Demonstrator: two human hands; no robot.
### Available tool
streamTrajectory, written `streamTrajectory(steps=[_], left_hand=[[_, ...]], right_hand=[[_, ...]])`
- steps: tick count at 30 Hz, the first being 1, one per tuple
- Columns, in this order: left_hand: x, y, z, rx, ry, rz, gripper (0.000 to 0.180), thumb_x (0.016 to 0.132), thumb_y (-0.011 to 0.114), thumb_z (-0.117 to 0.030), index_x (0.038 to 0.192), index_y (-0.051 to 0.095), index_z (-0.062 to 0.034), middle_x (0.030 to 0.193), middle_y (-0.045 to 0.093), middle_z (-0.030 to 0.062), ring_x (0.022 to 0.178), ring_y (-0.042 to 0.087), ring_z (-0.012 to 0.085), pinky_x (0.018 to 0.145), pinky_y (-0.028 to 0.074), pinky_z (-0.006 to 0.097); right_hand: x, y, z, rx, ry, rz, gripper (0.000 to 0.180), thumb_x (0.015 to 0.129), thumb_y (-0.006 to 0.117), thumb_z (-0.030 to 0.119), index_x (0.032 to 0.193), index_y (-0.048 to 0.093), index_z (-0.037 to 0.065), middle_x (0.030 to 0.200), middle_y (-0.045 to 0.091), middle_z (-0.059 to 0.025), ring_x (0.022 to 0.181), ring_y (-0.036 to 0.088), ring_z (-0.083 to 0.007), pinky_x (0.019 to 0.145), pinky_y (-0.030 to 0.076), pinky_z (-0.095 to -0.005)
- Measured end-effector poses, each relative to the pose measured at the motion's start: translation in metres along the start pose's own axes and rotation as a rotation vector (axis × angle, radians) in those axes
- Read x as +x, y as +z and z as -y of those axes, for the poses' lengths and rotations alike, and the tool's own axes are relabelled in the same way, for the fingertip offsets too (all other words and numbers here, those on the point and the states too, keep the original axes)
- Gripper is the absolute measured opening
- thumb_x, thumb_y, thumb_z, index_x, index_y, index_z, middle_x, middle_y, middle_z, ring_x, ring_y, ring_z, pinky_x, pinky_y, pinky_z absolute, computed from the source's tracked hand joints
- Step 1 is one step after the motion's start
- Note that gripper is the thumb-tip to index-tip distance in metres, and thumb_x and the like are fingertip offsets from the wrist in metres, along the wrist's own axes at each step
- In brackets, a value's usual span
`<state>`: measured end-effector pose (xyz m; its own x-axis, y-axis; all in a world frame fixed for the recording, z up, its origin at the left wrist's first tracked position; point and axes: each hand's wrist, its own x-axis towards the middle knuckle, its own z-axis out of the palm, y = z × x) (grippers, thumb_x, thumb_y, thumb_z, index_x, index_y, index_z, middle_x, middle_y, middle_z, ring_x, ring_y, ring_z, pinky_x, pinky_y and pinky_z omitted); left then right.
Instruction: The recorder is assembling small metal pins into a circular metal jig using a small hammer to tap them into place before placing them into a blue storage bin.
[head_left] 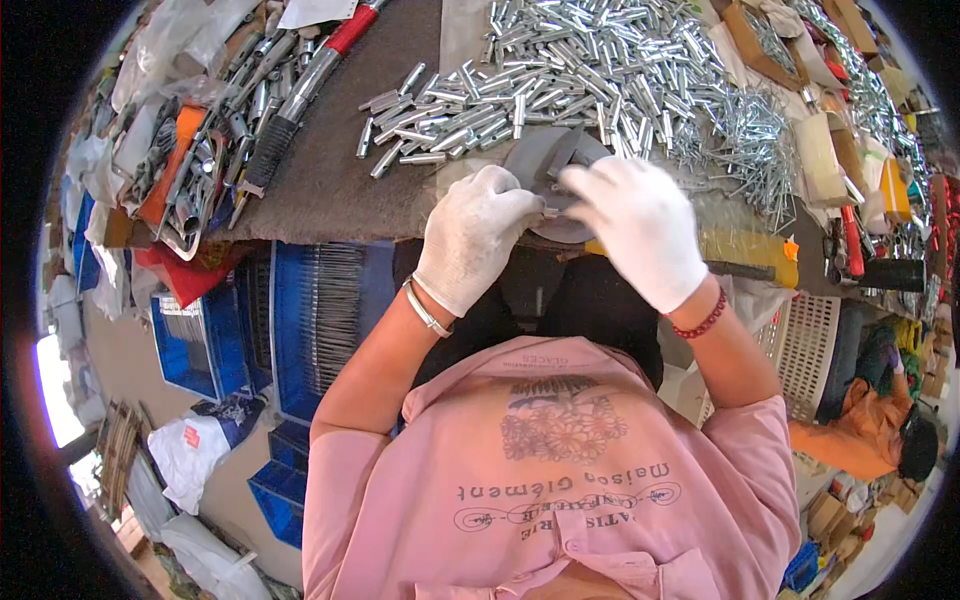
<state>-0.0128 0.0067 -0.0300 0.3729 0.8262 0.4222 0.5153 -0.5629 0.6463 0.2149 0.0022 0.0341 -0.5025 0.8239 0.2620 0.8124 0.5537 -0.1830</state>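
Observation:
My left hand, in a white knit glove, is closed with thumb and fingertips pinched on a small metal piece, of which only the end shows. Close beside it, my right hand, gloved the same way, has its fingers bent toward that piece. Motion smears those fingers, so whether they grip anything is unclear. Under and behind both hands sits a grey rounded fixture at the bench's front edge. Beyond it spreads a heap of short shiny metal tubes. Thin metal pins lie piled at the right.
Hand tools and a long red-handled wrench crowd the bench's left. Blue crates holding metal rods stand below left. A white perforated basket is below right. Another person in orange bends down at far right.

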Motion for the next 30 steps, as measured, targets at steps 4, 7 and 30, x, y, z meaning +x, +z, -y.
streamTrajectory(steps=[4, 7, 30], left_hand=[[0.001, 0.001, 0.002, -0.025, -0.003, 0.011, 0.015, 0.082, 0.083, -0.008, 0.093, 0.075, -0.0141, 0.092, 0.065, 0.0068, 0.089, 0.068, 0.0313, 0.076, 0.054, 0.044], [0.001, -0.002, 0.005, -0.003, 0.054, -0.01, 0.016, 0.081, 0.084, -0.008, 0.093, 0.075, -0.0141, 0.09, 0.065, 0.007, 0.088, 0.067, 0.0321, 0.075, 0.054, 0.044], [0.008, -0.009, 0.007, -0.033, 0.116, 0.013, 0.017, 0.079, 0.085, -0.006, 0.095, 0.078, -0.0099, 0.09, 0.066, 0.0104, 0.085, 0.067, 0.0344, 0.074, 0.054, 0.045]], right_hand=[[-0.017, -0.001, -0.028, -0.08, 0.139, -0.031, 0.037, 0.088, 0.077, 0.008, 0.125, 0.072, 0.013, 0.1, 0.069, -0.0089, 0.094, 0.068, -0.0321, 0.083, 0.057, -0.0438], [-0.029, -0.001, -0.027, 0.073, 0.187, -0.103, 0.041, 0.091, 0.074, 0.004, 0.131, 0.072, 0.012, 0.101, 0.068, -0.0112, 0.097, 0.069, -0.0335, 0.084, 0.057, -0.0431], [-0.033, -0.008, -0.006, 0.034, 0.197, -0.065, 0.024, 0.087, 0.08, 0.014, 0.11, 0.076, 0.012, 0.103, 0.066, -0.0105, 0.1, 0.067, -0.033, 0.084, 0.055, -0.0434]])
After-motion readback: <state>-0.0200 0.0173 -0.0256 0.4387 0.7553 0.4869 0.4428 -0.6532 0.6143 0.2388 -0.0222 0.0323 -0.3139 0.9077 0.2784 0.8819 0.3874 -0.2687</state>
